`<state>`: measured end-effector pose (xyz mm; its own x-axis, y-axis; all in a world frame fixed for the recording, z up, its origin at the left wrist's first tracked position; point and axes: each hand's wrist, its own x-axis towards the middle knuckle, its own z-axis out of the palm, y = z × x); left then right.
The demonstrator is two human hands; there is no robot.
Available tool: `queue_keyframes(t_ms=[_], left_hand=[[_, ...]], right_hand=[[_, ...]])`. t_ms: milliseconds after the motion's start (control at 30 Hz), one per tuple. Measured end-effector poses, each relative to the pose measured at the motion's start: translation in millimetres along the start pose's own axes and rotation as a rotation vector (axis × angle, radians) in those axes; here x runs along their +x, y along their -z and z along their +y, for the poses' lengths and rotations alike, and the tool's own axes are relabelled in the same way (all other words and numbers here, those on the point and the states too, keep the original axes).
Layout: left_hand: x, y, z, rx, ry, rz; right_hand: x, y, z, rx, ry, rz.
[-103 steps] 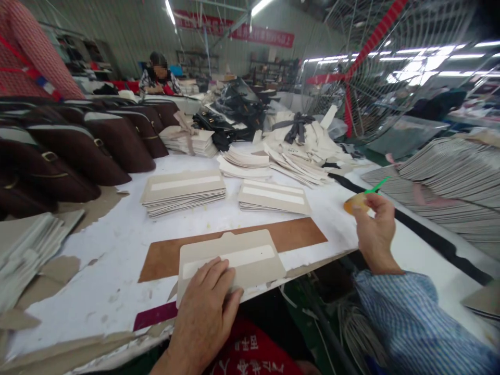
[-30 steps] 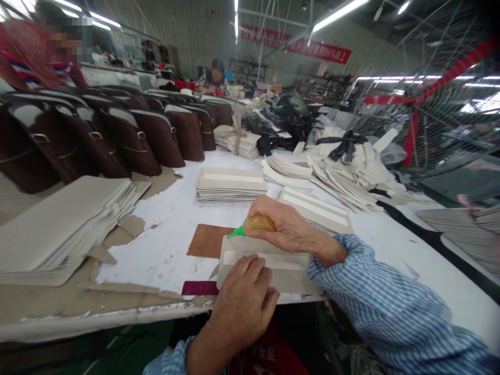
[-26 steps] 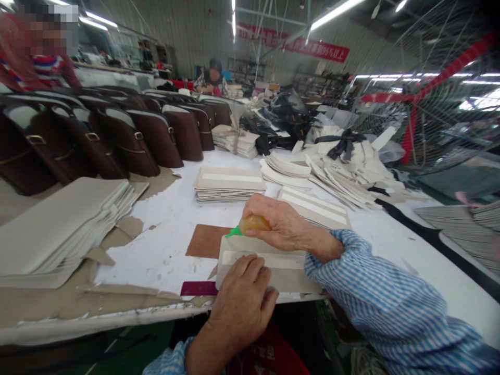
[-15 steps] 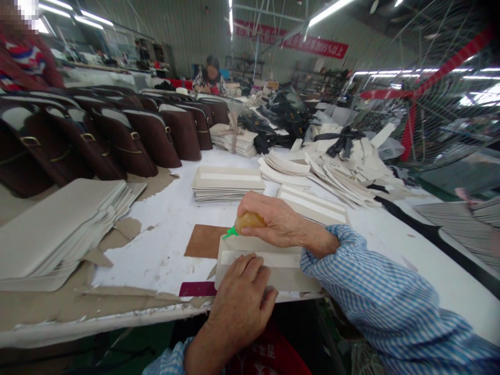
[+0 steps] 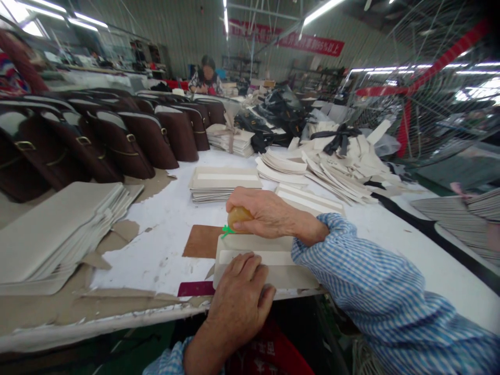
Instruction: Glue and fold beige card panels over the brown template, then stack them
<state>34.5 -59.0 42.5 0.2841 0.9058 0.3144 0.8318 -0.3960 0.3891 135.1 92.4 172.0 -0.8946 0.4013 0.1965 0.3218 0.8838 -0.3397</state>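
Observation:
A beige panel (image 5: 281,278) with a white strip (image 5: 279,258) along it lies at the front edge of the table. On its left part rests my left hand (image 5: 242,286), fingers laid flat and thumb apart. My right hand (image 5: 265,211) is wrapped round a yellowish squeeze bottle (image 5: 239,217) with a green nozzle (image 5: 226,230). The nozzle points down near the panel's far left corner; whether it touches is unclear. A brown leather-like piece (image 5: 201,241) lies just left of the panel, partly beneath it. A purple strip (image 5: 195,289) lies nearer the edge.
Stacks of beige panels stand ahead (image 5: 224,185) and at left (image 5: 58,229). Dark brown bags (image 5: 136,140) line the back left. Loose beige pieces (image 5: 336,177) lie at back right, near a caged fan (image 5: 410,94). Another person (image 5: 207,78) sits far behind.
My right hand has shifted slightly left with the bottle, which now looks more upright. My left hand stays on the panel. The person at far left has moved partly out of view.

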Motion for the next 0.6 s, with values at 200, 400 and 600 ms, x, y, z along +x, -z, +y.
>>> queue_keyframes(t_ms=[200,400,600], left_hand=[[-0.7,-0.2,-0.4,0.012,-0.006,-0.001],[-0.5,-0.9,-0.5,0.021,-0.010,0.014],[-1.6,-1.1,-1.4,0.027,-0.013,0.005]], right_hand=[[-1.8,6.3,-2.4,-0.005,-0.040,-0.043],[-1.6,3.8,-0.2,0.018,-0.028,-0.017],[-1.6,4.0,-0.3,0.032,-0.045,-0.033]])
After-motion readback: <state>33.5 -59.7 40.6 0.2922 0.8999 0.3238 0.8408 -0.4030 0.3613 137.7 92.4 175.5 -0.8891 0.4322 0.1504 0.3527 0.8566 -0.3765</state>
